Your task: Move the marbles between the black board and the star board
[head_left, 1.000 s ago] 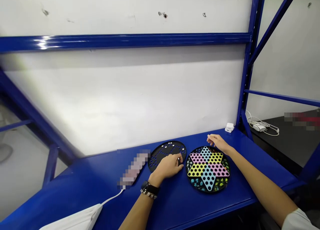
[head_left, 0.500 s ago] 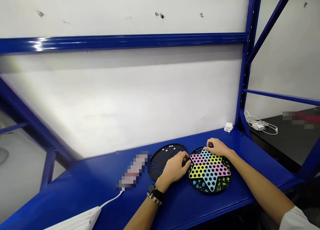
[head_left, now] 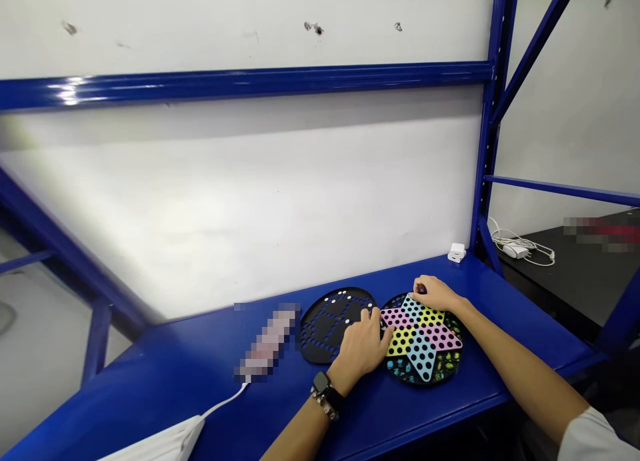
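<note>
A round Chinese checkers board (head_left: 425,344) with a coloured six-point star lies on the blue shelf (head_left: 200,374). Loose marbles fill its black rim. Left of it lies a black round perforated lid (head_left: 325,321). My left hand (head_left: 365,344), with a watch and bracelet at the wrist, rests on the board's left edge with fingers curled. My right hand (head_left: 435,293) sits at the board's far edge, fingers pinched together on something I cannot make out.
A blurred-out flat object (head_left: 267,344) lies left of the lid, with a white cable running to a white device (head_left: 160,441) at the front left. A white charger (head_left: 456,253) sits at the back by the blue upright. A black table with cables stands to the right.
My left hand moved right from the black lid onto the board's left edge. My right hand dropped from an open reach to a pinch at the board's far edge.
</note>
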`<state>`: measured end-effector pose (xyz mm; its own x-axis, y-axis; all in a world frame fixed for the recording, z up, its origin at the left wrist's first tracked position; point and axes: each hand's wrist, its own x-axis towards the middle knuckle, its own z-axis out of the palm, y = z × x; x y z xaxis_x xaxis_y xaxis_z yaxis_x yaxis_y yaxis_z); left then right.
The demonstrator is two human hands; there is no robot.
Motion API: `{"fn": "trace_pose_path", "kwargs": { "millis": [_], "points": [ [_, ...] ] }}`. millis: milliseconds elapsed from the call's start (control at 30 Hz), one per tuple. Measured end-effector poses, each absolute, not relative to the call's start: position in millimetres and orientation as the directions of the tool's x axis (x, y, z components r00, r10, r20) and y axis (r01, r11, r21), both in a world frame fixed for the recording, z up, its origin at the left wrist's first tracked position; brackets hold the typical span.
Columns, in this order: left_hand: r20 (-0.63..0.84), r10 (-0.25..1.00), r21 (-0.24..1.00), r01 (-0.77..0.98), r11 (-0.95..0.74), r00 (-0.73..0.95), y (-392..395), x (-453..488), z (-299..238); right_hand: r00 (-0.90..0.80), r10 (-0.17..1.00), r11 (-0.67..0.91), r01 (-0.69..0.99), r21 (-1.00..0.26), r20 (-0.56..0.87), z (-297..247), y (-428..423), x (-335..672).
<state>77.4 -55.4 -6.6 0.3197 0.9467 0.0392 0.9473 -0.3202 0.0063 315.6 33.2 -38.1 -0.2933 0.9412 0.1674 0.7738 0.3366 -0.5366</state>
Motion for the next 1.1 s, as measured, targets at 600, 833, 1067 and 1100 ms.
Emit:
{"fn": "trace_pose_path", "kwargs": {
  "millis": [600,833,1067,1100],
  "points": [
    [-0.013,0.910,-0.039,0.909,-0.415,0.415,-57.5,85.8,-9.1,-0.272,0.949,0.315,0.783,-0.536,0.161,-39.7,34.6,317.7],
    [0.002,0.934,0.001,0.934,-0.358,0.358,-53.7,84.1,-8.6,-0.272,0.950,0.310,0.785,-0.537,0.152,-36.9,32.8,317.7],
    [0.040,0.951,0.037,0.951,-0.307,0.305,-46.2,80.9,-16.6,-0.281,0.948,0.318,0.786,-0.530,0.152,-37.4,33.8,318.7],
    [0.035,0.955,0.053,0.954,-0.295,0.294,-44.8,80.4,-17.3,-0.279,0.948,0.317,0.786,-0.531,0.153,-37.3,33.8,318.5]
  ]
}}
